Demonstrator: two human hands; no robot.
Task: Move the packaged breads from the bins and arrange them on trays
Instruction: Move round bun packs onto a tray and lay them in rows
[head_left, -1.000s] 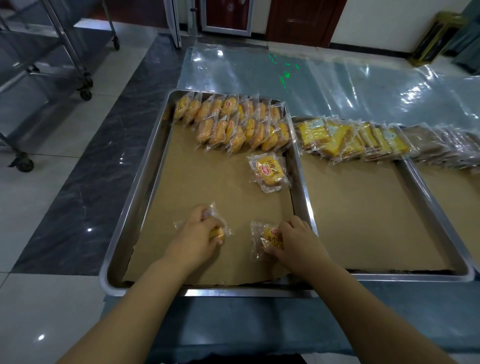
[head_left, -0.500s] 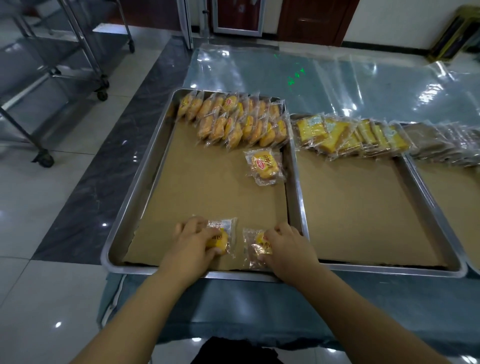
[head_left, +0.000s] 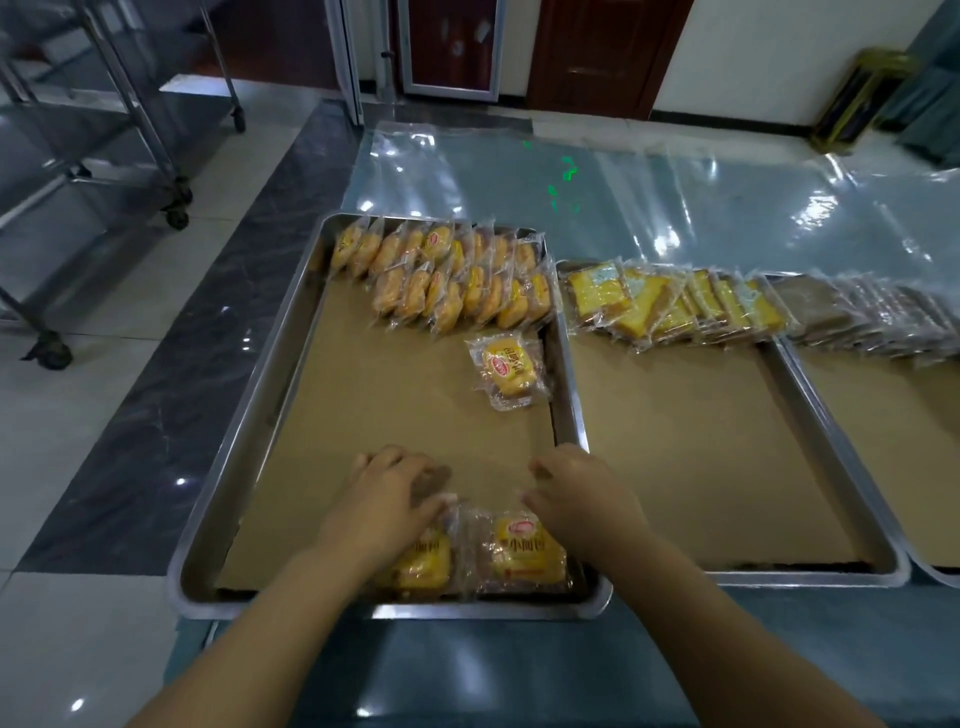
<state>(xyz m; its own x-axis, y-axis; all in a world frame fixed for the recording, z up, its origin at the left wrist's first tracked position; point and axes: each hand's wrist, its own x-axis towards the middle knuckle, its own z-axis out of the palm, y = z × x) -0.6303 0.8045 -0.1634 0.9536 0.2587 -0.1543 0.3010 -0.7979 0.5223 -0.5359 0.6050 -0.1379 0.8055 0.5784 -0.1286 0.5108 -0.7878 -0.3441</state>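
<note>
Two packaged yellow breads lie flat side by side at the near edge of the left metal tray (head_left: 208, 545). My left hand (head_left: 387, 501) hovers over the far corner of the left pack (head_left: 426, 566), and its wrist covers part of it. My right hand (head_left: 582, 499) is just beyond the right pack (head_left: 524, 553), fingers loosely curled and holding nothing. A third loose pack (head_left: 506, 371) lies by the tray's right wall. Two rows of upright breads (head_left: 447, 275) fill the tray's far end.
A second paper-lined tray (head_left: 831, 499) to the right holds a row of yellow cake slices (head_left: 670, 301), and brown packs (head_left: 872, 317) continue onto a third tray. Clear plastic sheeting (head_left: 623, 197) covers the table behind. Wheeled steel racks (head_left: 130, 130) stand on the floor at left.
Both hands drew the two packs back to the tray's near edge, laid them flat and let go. The hands now sit just beyond the packs.
</note>
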